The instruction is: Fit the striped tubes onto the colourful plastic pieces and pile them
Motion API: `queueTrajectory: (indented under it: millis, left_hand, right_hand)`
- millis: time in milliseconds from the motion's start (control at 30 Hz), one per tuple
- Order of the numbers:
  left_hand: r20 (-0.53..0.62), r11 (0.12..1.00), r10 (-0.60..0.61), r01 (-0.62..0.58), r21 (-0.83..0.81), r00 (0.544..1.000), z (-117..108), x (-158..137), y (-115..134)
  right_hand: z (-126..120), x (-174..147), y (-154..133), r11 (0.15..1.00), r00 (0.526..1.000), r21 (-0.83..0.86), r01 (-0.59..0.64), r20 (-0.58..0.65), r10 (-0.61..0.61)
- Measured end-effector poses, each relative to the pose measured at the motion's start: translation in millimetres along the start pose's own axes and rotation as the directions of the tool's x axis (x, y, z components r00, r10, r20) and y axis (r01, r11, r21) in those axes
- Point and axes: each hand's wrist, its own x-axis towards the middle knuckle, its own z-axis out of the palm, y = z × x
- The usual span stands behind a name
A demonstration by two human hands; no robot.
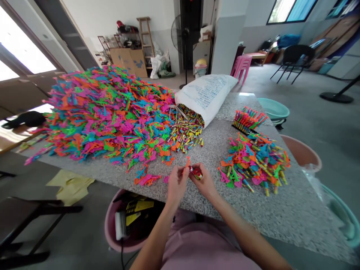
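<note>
My left hand [177, 182] is closed in a pinch on a small orange plastic piece [188, 162], whose tip rises above the fingers. My right hand [204, 183] is curled around a few short printed tubes [198, 174], red and yellow with pale ends. The fingers of both hands almost meet over the table's front part. Left of them lie several loose pink, orange and blue plastic pieces [147, 180]. To the right is a heap of plastic pieces joined with printed tubes [254, 159].
A large mound of bright plastic pieces [104, 116] covers the left of the granite table [306, 221]. Printed tubes [187, 131] spill from a white sack [209, 93]. Upright tubes stand in a black rack [244, 129]. A pink tub [111, 225] sits below the front edge.
</note>
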Motion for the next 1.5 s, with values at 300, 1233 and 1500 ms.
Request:
queueTrajectory:
  millis: [300, 1233, 1500]
  left_hand:
    - [0.291, 0.891, -0.103, 0.218, -0.399, 0.951, 12, -12, 24]
    - [0.060, 0.918, -0.102, 0.117, -0.380, 0.993, 17, -26, 36]
    - [0.037, 0.940, -0.057, 0.066, -0.334, 0.998, 21, -28, 34]
  right_hand:
    - [-38, -4, -24, 0.998, 0.997, -0.018, 0.068, -0.045, -0.069]
    - [-67, -44, -51, 0.995, 1.000, -0.096, 0.015, 0.003, -0.015]
    - [-65, -45, -53, 0.993, 0.993, -0.049, -0.111, 0.026, 0.112]
